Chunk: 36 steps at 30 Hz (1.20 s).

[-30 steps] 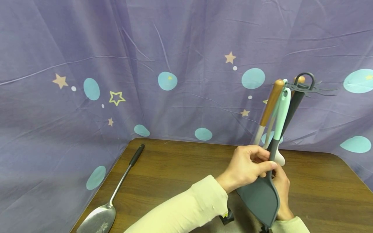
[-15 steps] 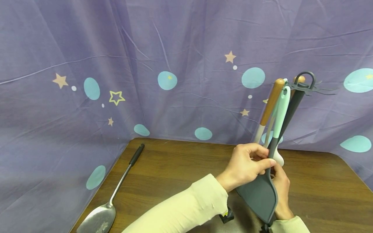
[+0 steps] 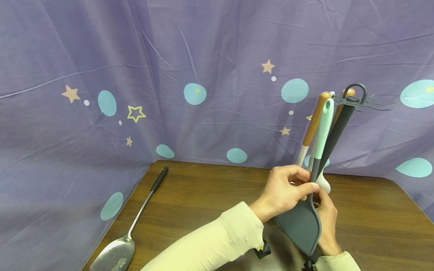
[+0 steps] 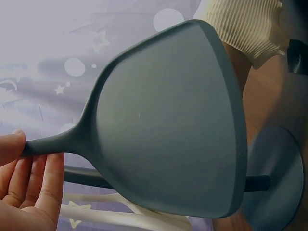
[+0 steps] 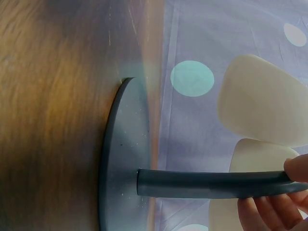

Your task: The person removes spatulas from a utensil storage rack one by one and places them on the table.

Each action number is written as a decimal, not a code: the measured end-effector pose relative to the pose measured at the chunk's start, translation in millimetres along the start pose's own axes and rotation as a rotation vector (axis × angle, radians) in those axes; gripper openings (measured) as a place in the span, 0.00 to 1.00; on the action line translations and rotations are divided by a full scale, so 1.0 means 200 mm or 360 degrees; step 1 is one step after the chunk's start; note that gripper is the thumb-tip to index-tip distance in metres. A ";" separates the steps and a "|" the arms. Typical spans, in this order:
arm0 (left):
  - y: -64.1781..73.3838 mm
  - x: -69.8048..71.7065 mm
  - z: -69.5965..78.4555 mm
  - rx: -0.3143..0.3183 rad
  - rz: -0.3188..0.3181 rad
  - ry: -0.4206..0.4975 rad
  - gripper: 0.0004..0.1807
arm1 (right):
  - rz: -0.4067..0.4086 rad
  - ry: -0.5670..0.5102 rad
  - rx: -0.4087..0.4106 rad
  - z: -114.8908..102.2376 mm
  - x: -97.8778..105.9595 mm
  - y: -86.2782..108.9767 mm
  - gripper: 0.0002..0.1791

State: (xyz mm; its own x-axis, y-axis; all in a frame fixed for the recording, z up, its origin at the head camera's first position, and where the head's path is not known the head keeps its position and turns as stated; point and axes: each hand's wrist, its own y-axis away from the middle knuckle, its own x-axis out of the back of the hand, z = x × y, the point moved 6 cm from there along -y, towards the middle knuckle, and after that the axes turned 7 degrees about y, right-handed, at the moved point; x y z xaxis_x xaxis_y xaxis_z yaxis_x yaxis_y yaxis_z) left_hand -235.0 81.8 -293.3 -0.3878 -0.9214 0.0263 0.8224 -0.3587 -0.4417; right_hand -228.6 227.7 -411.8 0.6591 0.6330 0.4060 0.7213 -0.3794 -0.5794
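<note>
A turner with a dark grey blade [image 3: 300, 227] and a mint handle stands upright, blade down, in front of a utensil stand. My left hand [image 3: 281, 194] pinches its neck between thumb and fingers, which the left wrist view shows closely. The handle's holed end is beside the stand's hook ring [image 3: 352, 101]. My right hand [image 3: 327, 220] grips the stand's dark pole [image 5: 211, 184] below the hanging utensils, partly hidden behind the turner in the head view. The stand's round base [image 5: 125, 159] sits on the table.
Wooden-handled utensils [image 3: 313, 122] and pale-headed ones [image 5: 264, 101] hang on the stand. A steel turner [image 3: 116, 253] with a black grip lies at the wooden table's [image 3: 203, 188] left edge. A purple patterned curtain [image 3: 220, 49] stands behind.
My left hand has drawn the dark turner slightly left and up. Its handle end has shifted away from the hook ring. The right hand stays on the pole.
</note>
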 end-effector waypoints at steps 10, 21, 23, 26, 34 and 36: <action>0.01 0.03 0.02 -0.0082 -0.0009 0.0002 0.05 | 0.0005 -0.0080 0.0031 -0.01 0.00 -0.01 0.18; 0.04 0.08 0.00 -0.0092 0.0022 -0.0109 0.05 | 0.0026 0.0014 0.0023 -0.02 -0.01 -0.02 0.09; 0.05 0.08 0.00 -0.0105 0.0010 -0.0119 0.06 | 0.0044 0.0025 0.0038 -0.02 -0.01 -0.02 0.09; 0.07 0.09 0.00 -0.0123 -0.0025 -0.0145 0.06 | 0.0055 0.0047 0.0049 -0.02 -0.01 -0.02 0.09; 0.12 0.09 -0.01 -0.0072 -0.0106 -0.0209 0.06 | 0.0015 0.0054 0.0002 -0.01 -0.02 -0.02 0.12; 0.13 0.10 -0.02 -0.0036 -0.0112 -0.0209 0.06 | 0.0009 0.0060 -0.0012 0.00 -0.02 -0.02 0.12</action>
State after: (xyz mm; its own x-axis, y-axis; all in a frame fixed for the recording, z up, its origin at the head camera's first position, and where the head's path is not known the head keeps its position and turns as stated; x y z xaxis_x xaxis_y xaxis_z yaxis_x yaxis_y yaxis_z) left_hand -223.0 55.5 -307.0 -0.3849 -0.9064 0.1742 0.7852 -0.4208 -0.4544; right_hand -233.9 226.2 -411.0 0.6706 0.6049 0.4294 0.7192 -0.3882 -0.5763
